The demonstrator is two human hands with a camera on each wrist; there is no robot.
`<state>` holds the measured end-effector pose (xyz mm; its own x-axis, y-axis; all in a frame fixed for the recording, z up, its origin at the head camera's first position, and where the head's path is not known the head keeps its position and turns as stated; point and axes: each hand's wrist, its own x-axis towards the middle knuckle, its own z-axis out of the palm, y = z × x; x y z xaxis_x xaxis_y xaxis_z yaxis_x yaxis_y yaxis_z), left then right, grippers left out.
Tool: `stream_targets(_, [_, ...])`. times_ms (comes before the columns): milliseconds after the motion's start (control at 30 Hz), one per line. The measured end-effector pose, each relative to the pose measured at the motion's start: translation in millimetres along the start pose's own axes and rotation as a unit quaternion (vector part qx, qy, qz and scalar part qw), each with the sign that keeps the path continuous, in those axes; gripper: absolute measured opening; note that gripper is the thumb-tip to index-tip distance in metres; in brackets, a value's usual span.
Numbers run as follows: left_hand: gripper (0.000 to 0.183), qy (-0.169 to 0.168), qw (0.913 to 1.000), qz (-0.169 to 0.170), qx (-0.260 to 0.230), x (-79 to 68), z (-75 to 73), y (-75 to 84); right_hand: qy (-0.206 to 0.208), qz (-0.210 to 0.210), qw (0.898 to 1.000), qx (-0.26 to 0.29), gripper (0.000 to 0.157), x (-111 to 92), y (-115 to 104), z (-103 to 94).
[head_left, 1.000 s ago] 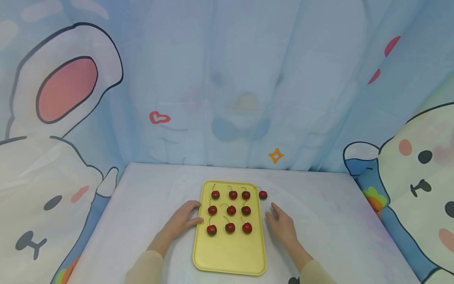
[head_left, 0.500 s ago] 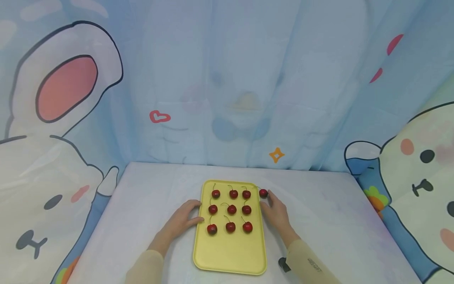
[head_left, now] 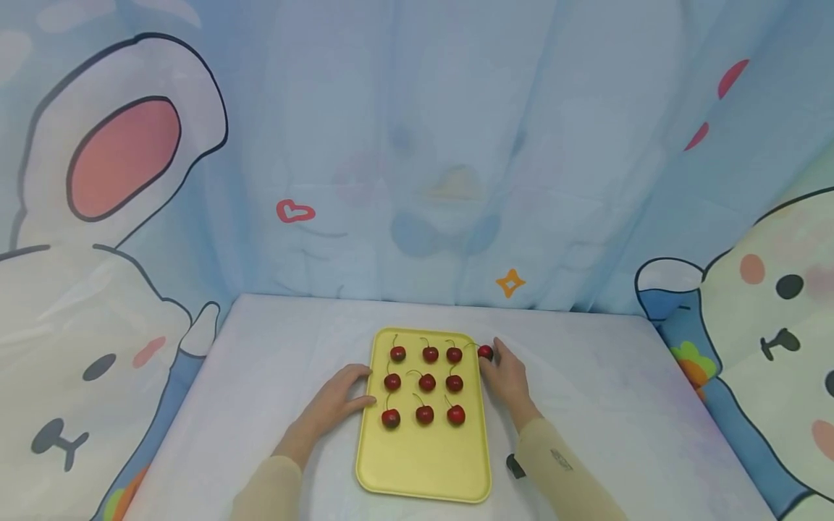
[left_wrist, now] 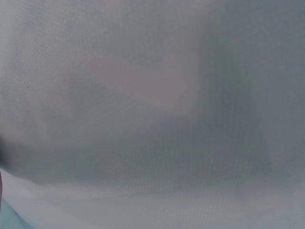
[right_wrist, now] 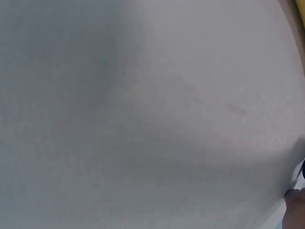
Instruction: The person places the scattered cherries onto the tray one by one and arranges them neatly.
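A yellow tray (head_left: 423, 463) bears several dark red cherries (head_left: 426, 382) with stems, arranged in three rows across its far part. My left hand (head_left: 335, 396) rests against the tray's left side, thumb over the rim and fingers spread along the edge. Beyond the tray's upper right corner, my right hand (head_left: 508, 376) has its thumb and index finger around a single cherry (head_left: 485, 352), whose stem reaches over the rim. In the right wrist view a fingertip (right_wrist: 294, 198) shows at the lower right, close to a dark round edge. The left wrist view is mostly pale cloth.
A white cloth (head_left: 619, 405) covers the table. Behind it hangs a light blue curtain (head_left: 449, 108) with cartoon animals printed on it. A small black object (head_left: 515, 466) lies beside the right sleeve.
My right hand has moved forward and left to the cherry beside the tray, its fingers closing in around it. The left hand stays at the tray's edge, and the cherries lie as before.
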<state>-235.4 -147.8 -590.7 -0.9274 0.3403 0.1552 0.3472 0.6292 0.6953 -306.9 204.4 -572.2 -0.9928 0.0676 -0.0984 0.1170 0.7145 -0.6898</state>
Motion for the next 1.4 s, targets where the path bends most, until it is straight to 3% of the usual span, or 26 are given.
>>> stream_targets(900, [0.055,-0.006,0.9999,-0.004,0.010,1.8,-1.9,0.9,0.027,-0.036,0.998,-0.050,0.051,7,-2,3.0])
stream_targets(1200, [0.054,-0.010,0.9999,-0.003,0.005,1.1,-5.7,5.7,0.035,-0.059,0.997,-0.029,0.050,-9,-9,-1.3])
stream_targets(1400, [0.054,-0.011,0.9999,-0.006,0.010,1.1,-4.9,5.4,0.021,-0.111,0.994,-0.007,0.050,-33,-24,-1.6])
